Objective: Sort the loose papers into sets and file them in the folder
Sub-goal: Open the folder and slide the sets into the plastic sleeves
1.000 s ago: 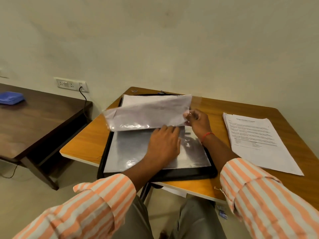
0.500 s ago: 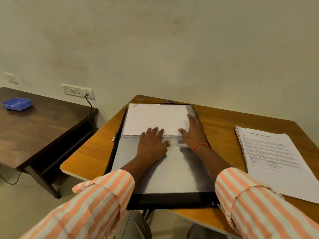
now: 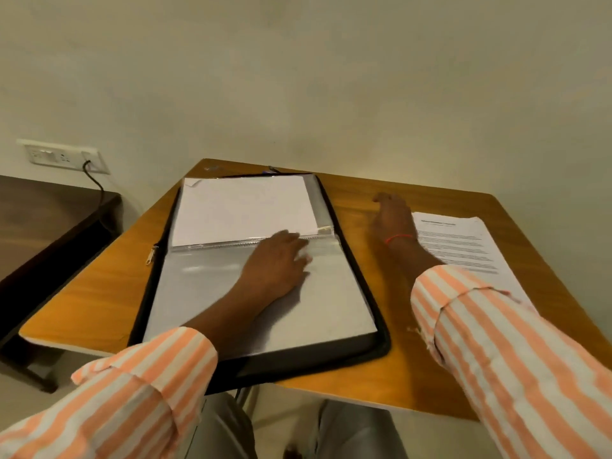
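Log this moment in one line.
left hand: rests on open folder | right hand: open, between folder and paper stack | filed sheet: in far half

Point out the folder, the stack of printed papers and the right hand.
folder [image 3: 205, 293]: head view, on the clear sleeve of its near half.
stack of printed papers [image 3: 463, 246]: head view, middle of the top sheet.
right hand [image 3: 392, 217]: head view, back of the hand.
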A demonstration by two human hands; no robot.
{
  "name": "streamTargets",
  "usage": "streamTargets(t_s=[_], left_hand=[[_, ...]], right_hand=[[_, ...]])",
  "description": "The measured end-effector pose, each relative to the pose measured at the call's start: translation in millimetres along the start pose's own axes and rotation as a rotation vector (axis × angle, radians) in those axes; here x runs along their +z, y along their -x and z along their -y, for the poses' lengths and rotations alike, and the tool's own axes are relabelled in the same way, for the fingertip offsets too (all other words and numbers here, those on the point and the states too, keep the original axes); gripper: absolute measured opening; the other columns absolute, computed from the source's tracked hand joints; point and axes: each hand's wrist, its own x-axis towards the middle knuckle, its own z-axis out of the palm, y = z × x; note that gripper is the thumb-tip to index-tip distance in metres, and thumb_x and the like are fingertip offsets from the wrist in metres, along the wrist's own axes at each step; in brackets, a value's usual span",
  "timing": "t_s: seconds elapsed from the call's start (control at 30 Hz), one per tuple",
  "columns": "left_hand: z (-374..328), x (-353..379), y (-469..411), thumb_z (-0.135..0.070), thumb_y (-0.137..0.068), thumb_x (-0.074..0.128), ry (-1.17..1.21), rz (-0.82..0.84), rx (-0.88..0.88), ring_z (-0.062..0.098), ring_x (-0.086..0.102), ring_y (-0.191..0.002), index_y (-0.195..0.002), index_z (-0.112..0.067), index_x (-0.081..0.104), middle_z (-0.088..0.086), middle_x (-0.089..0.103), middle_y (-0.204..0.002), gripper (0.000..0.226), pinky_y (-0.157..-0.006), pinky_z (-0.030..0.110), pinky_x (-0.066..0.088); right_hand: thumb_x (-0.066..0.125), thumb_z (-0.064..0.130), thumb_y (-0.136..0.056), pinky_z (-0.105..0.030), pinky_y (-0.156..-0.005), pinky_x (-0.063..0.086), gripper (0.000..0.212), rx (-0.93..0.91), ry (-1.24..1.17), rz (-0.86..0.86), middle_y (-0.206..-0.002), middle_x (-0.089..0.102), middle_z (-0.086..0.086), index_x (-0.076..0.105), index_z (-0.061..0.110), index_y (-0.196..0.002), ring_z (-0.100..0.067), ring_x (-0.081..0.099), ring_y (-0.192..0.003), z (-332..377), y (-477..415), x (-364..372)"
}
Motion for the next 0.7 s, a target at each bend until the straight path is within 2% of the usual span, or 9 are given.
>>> streamTargets(t_s=[0.07, 0.13, 0.23, 0.37, 0.5, 0.57, 0.63, 0.7], left_hand=[[-27.4, 5.8, -6.7, -0.037, -0.097, 0.050, 0.055, 0.084, 0.150, 0.024, 0.051, -0.132, -0.135, -0.015, 0.063, 0.008, 0.059, -0.142, 0.045, -0.108, 0.039, 0.040], [-41.6, 16.8, -10.8, -0.035, -0.100, 0.048, 0.071, 0.106, 0.303, 0.020, 0.052, -0.130, -0.133, -0.018, 0.066, 0.005, 0.059, -0.142, 0.041, -0.106, 0.039, 0.044], [-42.4, 22.7, -13.9, -0.034, -0.101, 0.046, 0.160, 0.165, 0.313, 0.016, 0.054, -0.127, -0.132, -0.019, 0.066, 0.002, 0.060, -0.141, 0.039, -0.104, 0.038, 0.043], [-40.3, 24.4, -12.4, -0.038, -0.102, 0.041, 0.179, 0.177, 0.286, 0.012, 0.055, -0.121, -0.129, -0.025, 0.064, -0.005, 0.061, -0.135, 0.038, -0.101, 0.040, 0.044], [-40.3, 27.3, -9.9, -0.038, -0.102, 0.040, 0.181, 0.178, 0.247, 0.009, 0.050, -0.126, -0.130, -0.029, 0.061, -0.009, 0.058, -0.138, 0.037, -0.104, 0.037, 0.040], [-40.0, 28.6, -10.7, -0.038, -0.102, 0.041, 0.182, 0.180, 0.242, 0.008, 0.048, -0.129, -0.131, -0.030, 0.061, -0.010, 0.057, -0.140, 0.037, -0.107, 0.035, 0.038], [-39.6, 29.1, -10.0, -0.039, -0.102, 0.041, 0.182, 0.179, 0.239, 0.007, 0.047, -0.131, -0.132, -0.031, 0.060, -0.011, 0.056, -0.142, 0.037, -0.108, 0.035, 0.037], [-40.3, 29.1, -9.4, -0.039, -0.102, 0.040, 0.180, 0.179, 0.236, 0.007, 0.046, -0.132, -0.132, -0.031, 0.061, -0.011, 0.056, -0.142, 0.037, -0.108, 0.035, 0.037]], right_hand=[[0.060, 0.005, -0.092, -0.044, -0.107, 0.044, 0.046, 0.059, 0.030, 0.072, -0.138, 0.055, -0.019, 0.056, 0.012, -0.137, -0.038, 0.051, -0.127, -34.3, -16.1, -16.2], [0.060, 0.000, -0.092, -0.044, -0.111, 0.041, 0.054, 0.088, 0.090, 0.180, -0.145, 0.052, -0.017, 0.050, 0.014, -0.144, -0.036, 0.049, -0.133, -58.8, -26.7, -28.7], [0.056, -0.007, -0.090, -0.043, -0.114, 0.037, 0.070, 0.089, 0.158, 0.356, -0.155, 0.041, -0.014, 0.036, 0.016, -0.153, -0.036, 0.041, -0.140, -75.0, -38.6, -39.1], [0.054, -0.003, -0.091, -0.047, -0.114, 0.038, 0.075, 0.032, 0.209, 0.534, -0.158, 0.037, -0.013, 0.028, 0.025, -0.156, -0.036, 0.040, -0.141, -79.0, -54.8, -36.8], [0.059, 0.000, -0.090, -0.044, -0.111, 0.040, 0.063, -0.071, 0.233, 0.572, -0.152, 0.044, -0.011, 0.045, 0.021, -0.147, -0.034, 0.043, -0.137, -77.0, -67.2, -34.0], [0.068, -0.001, -0.085, -0.039, -0.102, 0.045, 0.056, -0.090, 0.239, 0.542, -0.140, 0.054, -0.012, 0.056, 0.015, -0.138, -0.033, 0.051, -0.128, -75.6, -69.9, -39.4], [0.073, 0.002, -0.083, -0.033, -0.088, 0.045, 0.039, -0.102, 0.257, 0.491, -0.126, 0.063, -0.011, 0.066, 0.013, -0.120, -0.027, 0.057, -0.111, -78.7, -69.8, -44.7], [0.069, 0.006, -0.087, -0.031, -0.081, 0.040, 0.015, -0.113, 0.243, 0.433, -0.113, 0.067, -0.008, 0.068, 0.017, -0.098, -0.023, 0.057, -0.098, -84.7, -67.4, -50.7]])
